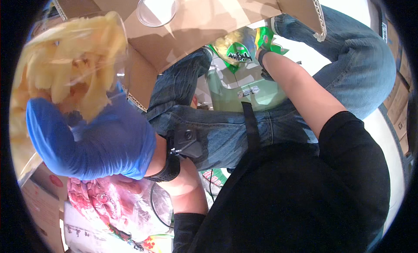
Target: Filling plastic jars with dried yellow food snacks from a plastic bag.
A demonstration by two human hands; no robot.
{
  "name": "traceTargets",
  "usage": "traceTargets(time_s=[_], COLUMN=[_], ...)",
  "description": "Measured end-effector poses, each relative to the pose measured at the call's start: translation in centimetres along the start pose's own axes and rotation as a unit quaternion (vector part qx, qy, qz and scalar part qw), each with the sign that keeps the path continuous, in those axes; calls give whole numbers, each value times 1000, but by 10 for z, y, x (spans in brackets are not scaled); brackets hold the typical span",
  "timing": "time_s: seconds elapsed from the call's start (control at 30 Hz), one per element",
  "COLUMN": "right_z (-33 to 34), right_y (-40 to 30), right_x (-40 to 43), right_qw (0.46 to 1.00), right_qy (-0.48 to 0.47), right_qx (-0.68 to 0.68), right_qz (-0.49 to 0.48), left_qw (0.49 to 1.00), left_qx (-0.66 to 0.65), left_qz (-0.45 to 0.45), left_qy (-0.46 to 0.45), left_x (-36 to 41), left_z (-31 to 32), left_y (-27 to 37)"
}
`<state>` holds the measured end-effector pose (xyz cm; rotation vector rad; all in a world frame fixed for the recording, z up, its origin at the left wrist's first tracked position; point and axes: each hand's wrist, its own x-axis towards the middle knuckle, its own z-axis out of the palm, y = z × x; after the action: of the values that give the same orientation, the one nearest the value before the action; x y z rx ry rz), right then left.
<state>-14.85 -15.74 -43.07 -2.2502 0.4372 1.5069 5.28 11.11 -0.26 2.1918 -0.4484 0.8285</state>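
Note:
My left hand point(94, 138), in a blue glove, is raised at the left. Its thumb and fingers are around what looks like a clear plastic tub point(125, 57) filled with pale yellow food strips point(75, 57), blurred and close to the camera. My right arm reaches down between the knees to a green-edged clear bag point(240, 52) of yellow pieces. Blue shows through the film where my right hand point(253, 40) is, mostly hidden by the bag, so its grip is unclear. Black straps circle both wrists.
An open cardboard box point(209, 21) stands ahead, with a round clear plastic lid or tub point(157, 8) on it. Below the bag is a green plastic stool or bin point(248, 96). At lower left lies a clear bag of reddish contents point(114, 200). Cartons point(396, 102) line the right.

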Motion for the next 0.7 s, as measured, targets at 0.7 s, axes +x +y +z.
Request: traceTargets(time_s=[0.7], right_z=[15], right_y=[15], right_x=[-1], right_qw=[1000], right_qy=[3], right_qx=[14], right_qz=[12], left_qw=[948], left_qx=[223], left_qz=[219], left_qy=[-60], left_x=[4], left_z=[-2], left_y=[0])
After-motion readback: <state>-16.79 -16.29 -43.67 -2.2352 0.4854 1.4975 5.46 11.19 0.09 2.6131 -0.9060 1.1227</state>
